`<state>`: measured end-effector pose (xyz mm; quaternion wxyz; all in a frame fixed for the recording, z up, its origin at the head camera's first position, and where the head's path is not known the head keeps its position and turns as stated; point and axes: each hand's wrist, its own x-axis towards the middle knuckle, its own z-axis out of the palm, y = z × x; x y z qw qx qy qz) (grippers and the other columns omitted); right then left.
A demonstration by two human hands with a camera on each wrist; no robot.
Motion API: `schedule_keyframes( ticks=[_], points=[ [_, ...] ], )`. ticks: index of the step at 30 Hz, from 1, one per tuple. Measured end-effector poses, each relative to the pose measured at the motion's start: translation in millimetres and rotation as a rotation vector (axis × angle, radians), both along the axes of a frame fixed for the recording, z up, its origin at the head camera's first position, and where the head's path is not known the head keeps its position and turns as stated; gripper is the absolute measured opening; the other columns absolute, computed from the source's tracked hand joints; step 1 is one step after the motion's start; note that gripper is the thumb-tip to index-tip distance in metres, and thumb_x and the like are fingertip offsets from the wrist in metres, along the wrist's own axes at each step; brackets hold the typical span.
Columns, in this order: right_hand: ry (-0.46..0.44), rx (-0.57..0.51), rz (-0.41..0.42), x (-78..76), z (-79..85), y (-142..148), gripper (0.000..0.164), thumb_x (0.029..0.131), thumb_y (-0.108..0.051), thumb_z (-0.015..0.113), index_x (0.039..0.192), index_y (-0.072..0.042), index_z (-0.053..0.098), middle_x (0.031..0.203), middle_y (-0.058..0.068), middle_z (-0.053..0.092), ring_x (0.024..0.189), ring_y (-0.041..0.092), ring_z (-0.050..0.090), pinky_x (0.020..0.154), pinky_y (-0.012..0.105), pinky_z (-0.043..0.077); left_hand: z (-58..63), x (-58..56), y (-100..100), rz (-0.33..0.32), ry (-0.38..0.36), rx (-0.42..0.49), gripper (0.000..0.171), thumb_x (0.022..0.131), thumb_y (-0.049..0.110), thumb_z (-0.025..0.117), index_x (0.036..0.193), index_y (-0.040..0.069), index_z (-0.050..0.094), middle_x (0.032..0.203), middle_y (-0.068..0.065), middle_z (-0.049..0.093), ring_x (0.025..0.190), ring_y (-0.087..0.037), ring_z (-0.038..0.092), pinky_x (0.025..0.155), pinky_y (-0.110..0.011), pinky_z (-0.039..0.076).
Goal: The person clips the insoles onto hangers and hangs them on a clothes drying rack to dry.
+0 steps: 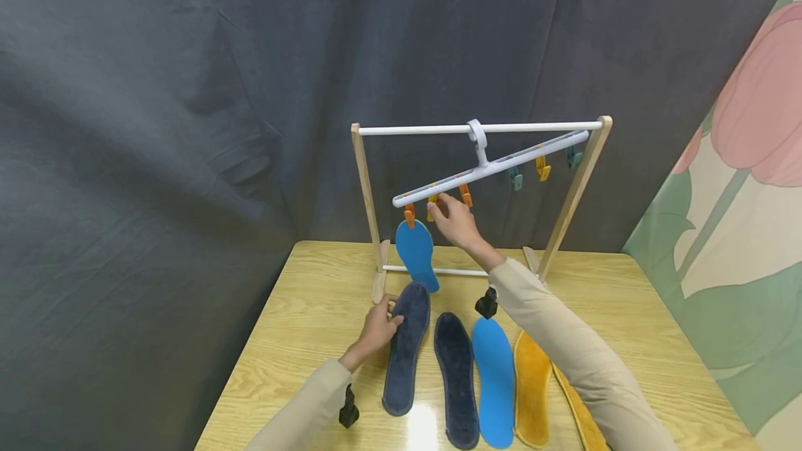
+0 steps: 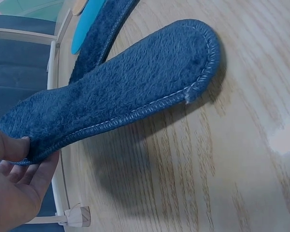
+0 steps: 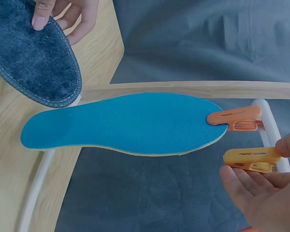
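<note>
Going by how things lie, the clipping-up of insoles looks to be at an early stage: one blue insole [image 1: 415, 250] hangs from the end orange clip [image 1: 410, 216] of the white hanger [image 1: 501, 164], which tilts down on that side. A dark insole [image 1: 407, 346] is in the person's left hand [image 1: 379, 326], pinched between thumb and fingers, its forward end near the hanging one. The right hand [image 1: 455, 221] pinches the neighbouring yellow clip [image 3: 251, 155], which bears nothing yet. Still left on the surface [image 1: 313, 339] are a second dark insole [image 1: 456, 381], a second blue insole [image 1: 493, 381] and two yellow insoles [image 1: 532, 392], while four further clips [image 1: 466, 195] along the hanger carry no insole. Only the head view takes in the whole hanger and the yellow pair, one of them partly covered by the right sleeve [image 1: 564, 339]. The left wrist view adds the held insole's fuzzy pile, stitched edge and the shadow beneath it; the right wrist view shows the orange clip overlapping the blue insole's broad end, and its pale edge.
</note>
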<state>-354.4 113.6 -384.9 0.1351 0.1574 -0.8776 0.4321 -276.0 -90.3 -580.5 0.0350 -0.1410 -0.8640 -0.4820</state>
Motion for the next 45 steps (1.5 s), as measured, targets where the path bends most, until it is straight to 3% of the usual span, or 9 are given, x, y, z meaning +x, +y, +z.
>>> schedule_keyframes(
  ticks=[16, 22, 26, 38, 45],
  points=[
    [0.008, 0.013, 0.02, -3.8, 0.0, -8, 0.023, 0.104, -0.021, 0.051, 0.107, -0.001, 0.062, 0.087, 0.013, 0.063, 0.072, 0.026, 0.054, 0.063, 0.039, 0.04, 6.1, -5.2, 2, 0.02, -0.002, 0.012, 0.034, 0.092, -0.005, 0.065, 0.125, -0.003, 0.056, 0.087, -0.01, 0.062, 0.058, -0.01, 0.051, 0.051, -0.024, 0.046],
    [0.005, 0.009, 0.019, -3.7, 1.9, -9, 0.025, 0.104, -0.021, 0.051, 0.111, 0.0, 0.063, 0.101, 0.017, 0.068, 0.089, 0.032, 0.064, 0.079, 0.049, 0.048, 7.9, -7.3, 2, 0.022, 0.008, 0.01, 0.035, 0.092, -0.004, 0.065, 0.125, -0.002, 0.056, 0.088, -0.009, 0.063, 0.056, -0.007, 0.05, 0.05, -0.021, 0.044],
    [0.002, 0.009, 0.02, -3.6, 2.9, -9, 0.026, 0.105, -0.022, 0.051, 0.112, 0.0, 0.063, 0.107, 0.019, 0.069, 0.098, 0.034, 0.065, 0.088, 0.054, 0.048, 8.7, -7.6, 2, 0.015, 0.028, 0.017, 0.035, 0.091, -0.006, 0.065, 0.125, -0.003, 0.055, 0.088, -0.011, 0.062, 0.053, -0.007, 0.047, 0.048, -0.022, 0.042],
    [-0.012, 0.013, 0.01, -3.0, 2.7, -7, 0.028, 0.104, -0.023, 0.052, 0.116, 0.0, 0.064, 0.11, 0.018, 0.069, 0.099, 0.034, 0.065, 0.09, 0.054, 0.047, 16.5, -9.8, 12, 0.0, 0.043, 0.043, 0.036, 0.094, -0.003, 0.063, 0.129, -0.001, 0.054, 0.094, -0.021, 0.064, 0.05, -0.009, 0.044, 0.047, -0.022, 0.04],
    [-0.009, 0.021, 0.013, -2.8, 3.9, -8, 0.028, 0.104, -0.026, 0.053, 0.113, -0.002, 0.065, 0.108, 0.016, 0.07, 0.099, 0.032, 0.066, 0.088, 0.051, 0.049, 22.6, -11.5, 18, 0.0, 0.069, 0.052, 0.036, 0.093, -0.005, 0.064, 0.128, -0.002, 0.055, 0.092, -0.015, 0.064, 0.051, -0.008, 0.046, 0.048, -0.023, 0.042]
  ],
)
